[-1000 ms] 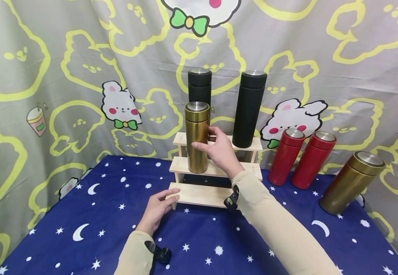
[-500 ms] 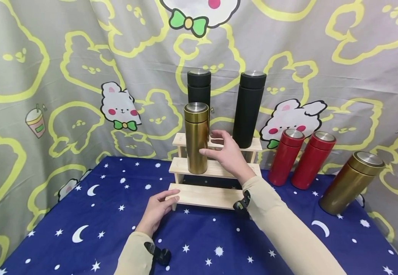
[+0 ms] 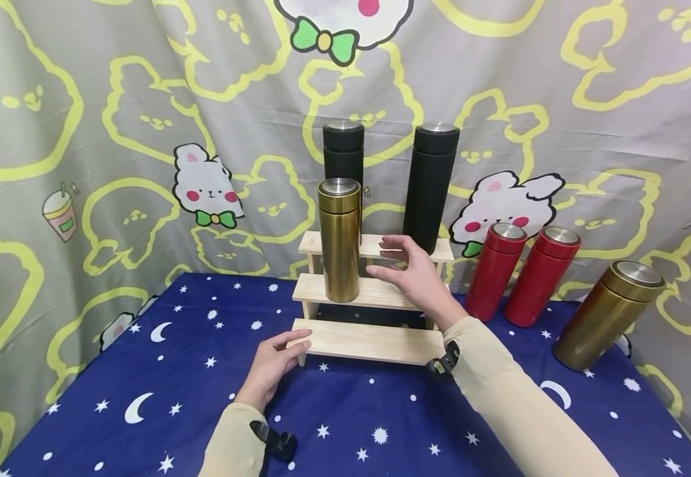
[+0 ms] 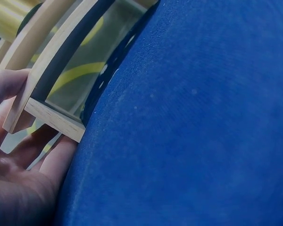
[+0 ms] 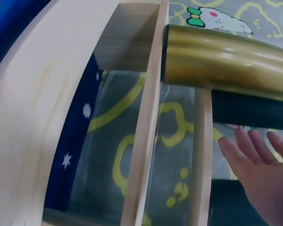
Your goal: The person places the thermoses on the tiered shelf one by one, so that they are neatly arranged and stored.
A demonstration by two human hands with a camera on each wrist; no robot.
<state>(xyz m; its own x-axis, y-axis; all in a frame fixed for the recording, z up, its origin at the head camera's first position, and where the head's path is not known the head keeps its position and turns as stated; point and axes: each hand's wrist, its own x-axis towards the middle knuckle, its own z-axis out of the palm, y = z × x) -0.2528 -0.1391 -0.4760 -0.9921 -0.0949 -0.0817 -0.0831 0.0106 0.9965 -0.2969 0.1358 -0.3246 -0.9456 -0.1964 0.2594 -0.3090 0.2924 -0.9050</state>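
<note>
The right hand (image 3: 419, 278), fingers parted and empty, is just beside the gold flask (image 3: 340, 245), upright and lidded, contents hidden, on the middle step (image 3: 381, 292) of the wooden stand (image 3: 372, 341). The left hand (image 3: 270, 366) grips the stand's lower left end; two lidded black flasks (image 3: 431, 189) stand behind.

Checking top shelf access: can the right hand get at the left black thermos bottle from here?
Probably yes: the right hand holds nothing, and the left black thermos bottle looks free on its right side. The gold thermos bottle on the middle shelf likely blocks a frontal approach.
</note>
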